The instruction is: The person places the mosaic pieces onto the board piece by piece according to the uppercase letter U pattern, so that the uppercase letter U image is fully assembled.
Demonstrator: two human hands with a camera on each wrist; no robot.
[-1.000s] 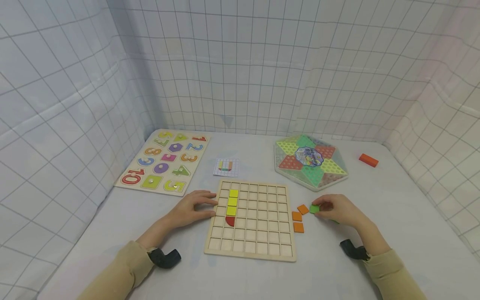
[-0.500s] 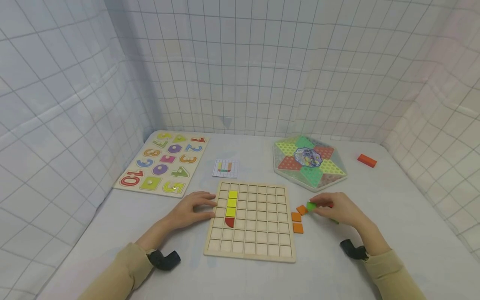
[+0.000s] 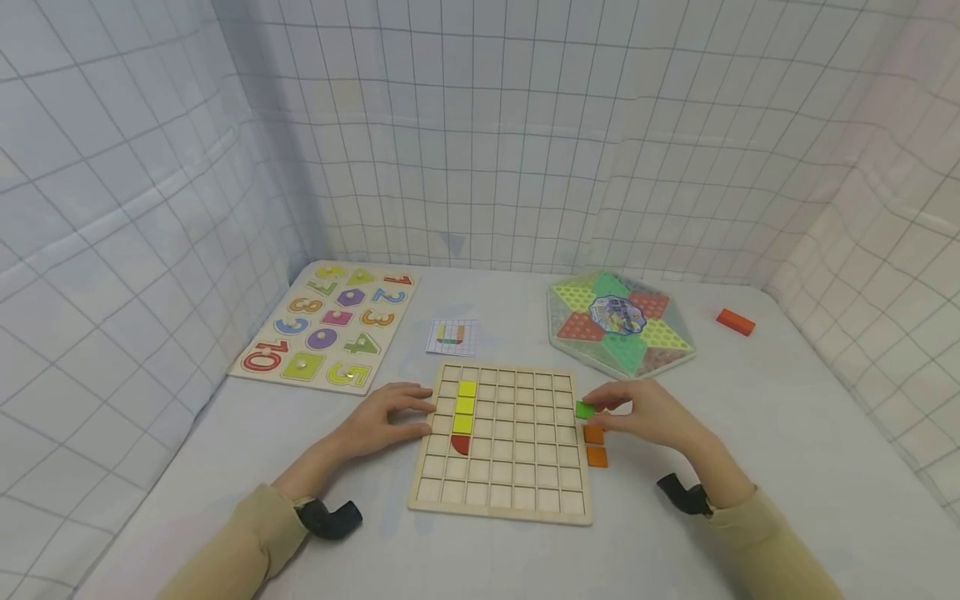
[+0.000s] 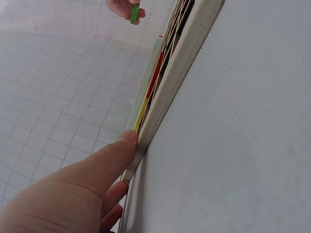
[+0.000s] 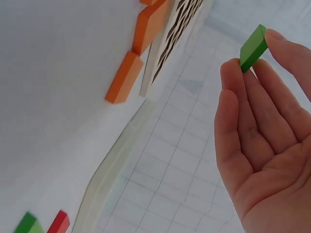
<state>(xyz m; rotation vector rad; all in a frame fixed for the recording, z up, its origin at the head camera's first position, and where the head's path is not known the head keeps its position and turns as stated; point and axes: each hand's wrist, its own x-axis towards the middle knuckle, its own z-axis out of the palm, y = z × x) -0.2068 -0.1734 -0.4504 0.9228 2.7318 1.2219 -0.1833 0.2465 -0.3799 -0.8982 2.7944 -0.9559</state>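
Note:
A wooden grid board lies on the table; one of its columns holds several yellow square tiles and a red quarter-round tile below them. My left hand rests at the board's left edge, thumb and fingertips touching it, as the left wrist view also shows. Between thumb and fingertips my right hand pinches a green square tile, held up off the table at the board's right edge. Orange square tiles lie beside that edge, one partly hidden under the right hand.
A small pattern card lies behind the board. Further back are a number puzzle on the left, a hexagonal star game board on the right and a red-orange block. Another green tile and a red tile lie on the table.
My right hand has lifted the green tile and carried it left, over the orange tiles to the board's right edge. The left hand stays at the board's left edge.

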